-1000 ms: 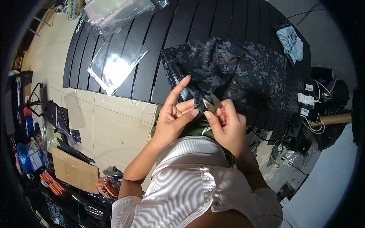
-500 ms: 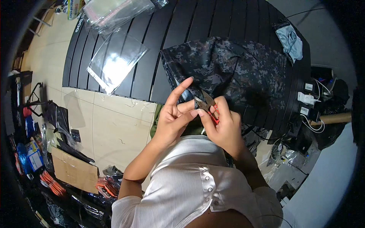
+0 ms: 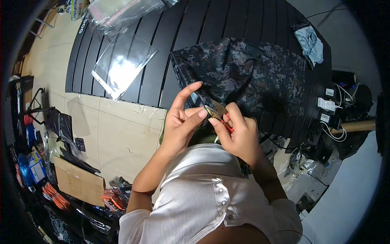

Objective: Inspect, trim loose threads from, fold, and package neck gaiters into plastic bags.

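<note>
A dark digital-camouflage garment [image 3: 248, 73] lies spread on the black slatted table, its near left edge drawn toward me. With thumb and bent fingers, my left hand [image 3: 177, 128] pinches that edge, while its index finger sticks out away from me. My right hand [image 3: 240, 133] is closed around a pair of red-handled thread snips [image 3: 219, 107]. Their metal blades point left and away, right beside my left thumb at the garment's edge. Whether a thread lies between the blades is too small to tell.
A clear plastic bag [image 3: 123, 67] and a stack of bagged items [image 3: 122, 14] are on the table's left. A light blue cloth piece [image 3: 309, 44] rests at its far right. White plugs and cables [image 3: 327, 105] sit beyond the right edge. Cardboard [image 3: 79, 182] is on the floor at left.
My left hand has shifted slightly left, and its thumb has moved up to the blades. The snips have tilted a little, and their blades look closer together.
</note>
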The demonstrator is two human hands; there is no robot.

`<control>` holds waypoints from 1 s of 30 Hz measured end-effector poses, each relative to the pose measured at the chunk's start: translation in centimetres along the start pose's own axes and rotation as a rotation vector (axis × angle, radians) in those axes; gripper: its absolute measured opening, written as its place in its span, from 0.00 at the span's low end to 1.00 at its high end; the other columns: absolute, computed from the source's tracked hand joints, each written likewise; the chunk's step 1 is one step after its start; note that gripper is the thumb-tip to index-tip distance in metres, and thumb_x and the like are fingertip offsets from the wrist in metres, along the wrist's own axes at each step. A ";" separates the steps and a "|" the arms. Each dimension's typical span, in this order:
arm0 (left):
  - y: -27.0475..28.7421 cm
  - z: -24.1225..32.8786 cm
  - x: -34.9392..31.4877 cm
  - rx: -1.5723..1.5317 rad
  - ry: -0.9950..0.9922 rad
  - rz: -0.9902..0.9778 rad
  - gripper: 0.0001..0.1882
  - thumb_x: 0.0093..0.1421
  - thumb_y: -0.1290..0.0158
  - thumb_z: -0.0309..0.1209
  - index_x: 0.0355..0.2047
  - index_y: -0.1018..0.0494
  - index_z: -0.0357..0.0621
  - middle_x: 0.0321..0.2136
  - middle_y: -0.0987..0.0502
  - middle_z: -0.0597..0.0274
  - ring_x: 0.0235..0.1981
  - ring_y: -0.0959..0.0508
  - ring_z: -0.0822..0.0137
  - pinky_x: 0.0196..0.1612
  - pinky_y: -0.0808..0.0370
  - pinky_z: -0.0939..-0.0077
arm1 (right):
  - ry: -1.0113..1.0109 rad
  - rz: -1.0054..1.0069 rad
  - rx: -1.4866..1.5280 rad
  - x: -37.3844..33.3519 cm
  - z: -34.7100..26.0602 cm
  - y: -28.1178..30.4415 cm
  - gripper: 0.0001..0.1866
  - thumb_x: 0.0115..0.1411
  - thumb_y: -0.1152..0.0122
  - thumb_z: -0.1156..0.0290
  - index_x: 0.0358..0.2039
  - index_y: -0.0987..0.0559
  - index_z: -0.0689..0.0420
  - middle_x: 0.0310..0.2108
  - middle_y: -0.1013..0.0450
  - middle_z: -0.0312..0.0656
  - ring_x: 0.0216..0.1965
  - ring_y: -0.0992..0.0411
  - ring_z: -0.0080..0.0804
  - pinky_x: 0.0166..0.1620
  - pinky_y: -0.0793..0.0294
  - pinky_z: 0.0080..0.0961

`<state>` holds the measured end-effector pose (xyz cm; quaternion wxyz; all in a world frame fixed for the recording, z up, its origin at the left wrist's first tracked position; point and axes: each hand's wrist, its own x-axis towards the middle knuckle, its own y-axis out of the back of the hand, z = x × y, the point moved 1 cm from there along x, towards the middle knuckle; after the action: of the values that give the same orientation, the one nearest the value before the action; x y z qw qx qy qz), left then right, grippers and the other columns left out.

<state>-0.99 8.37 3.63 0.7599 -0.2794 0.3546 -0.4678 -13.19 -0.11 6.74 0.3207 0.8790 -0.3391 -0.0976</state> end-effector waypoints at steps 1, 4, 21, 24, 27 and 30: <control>0.0 0.0 0.0 0.014 0.005 0.012 0.30 0.56 0.52 0.19 0.57 0.51 0.40 0.33 0.24 0.54 0.35 0.25 0.74 0.41 0.31 0.85 | -0.006 -0.007 0.010 0.0 0.1 0.0 0.11 0.52 0.40 0.73 0.25 0.35 0.61 0.12 0.37 0.40 0.12 0.35 0.23 0.17 0.39 0.18; 0.3 -0.1 -0.1 0.048 -0.034 -0.013 0.30 0.56 0.52 0.19 0.57 0.51 0.40 0.32 0.23 0.55 0.35 0.25 0.75 0.40 0.32 0.85 | -0.024 -0.020 0.020 -0.1 -0.1 0.2 0.11 0.52 0.40 0.73 0.25 0.35 0.61 0.12 0.37 0.40 0.12 0.36 0.21 0.17 0.39 0.17; 0.6 0.2 -0.1 0.176 -0.040 -0.002 0.29 0.56 0.51 0.21 0.56 0.48 0.40 0.30 0.23 0.59 0.30 0.27 0.80 0.35 0.33 0.90 | -0.005 -0.080 -0.033 0.3 -0.4 0.9 0.11 0.52 0.41 0.72 0.23 0.35 0.60 0.12 0.35 0.41 0.13 0.31 0.25 0.17 0.37 0.19; 0.6 0.3 0.0 0.157 -0.029 -0.004 0.29 0.56 0.51 0.20 0.56 0.48 0.40 0.30 0.23 0.58 0.30 0.27 0.80 0.35 0.33 0.89 | 0.002 -0.084 -0.047 0.3 -0.3 1.0 0.11 0.52 0.41 0.71 0.23 0.34 0.60 0.12 0.34 0.41 0.13 0.31 0.27 0.17 0.37 0.19; 0.4 0.3 0.0 0.122 -0.018 0.011 0.29 0.56 0.51 0.20 0.56 0.48 0.40 0.31 0.23 0.57 0.30 0.27 0.80 0.35 0.33 0.89 | 0.024 -0.083 -0.056 0.3 -0.2 0.9 0.11 0.53 0.42 0.71 0.23 0.34 0.60 0.12 0.35 0.41 0.13 0.31 0.28 0.17 0.37 0.20; 0.2 0.2 0.0 0.091 0.006 0.052 0.29 0.56 0.51 0.20 0.56 0.48 0.40 0.31 0.23 0.57 0.29 0.28 0.80 0.33 0.34 0.90 | 0.015 -0.101 -0.058 0.3 -0.2 1.0 0.10 0.53 0.43 0.71 0.24 0.34 0.60 0.12 0.36 0.40 0.13 0.32 0.26 0.18 0.38 0.19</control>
<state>-0.72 8.49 3.56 0.7826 -0.2339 0.3425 -0.4643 -13.35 -0.77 7.55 0.3433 0.8861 -0.2887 -0.1168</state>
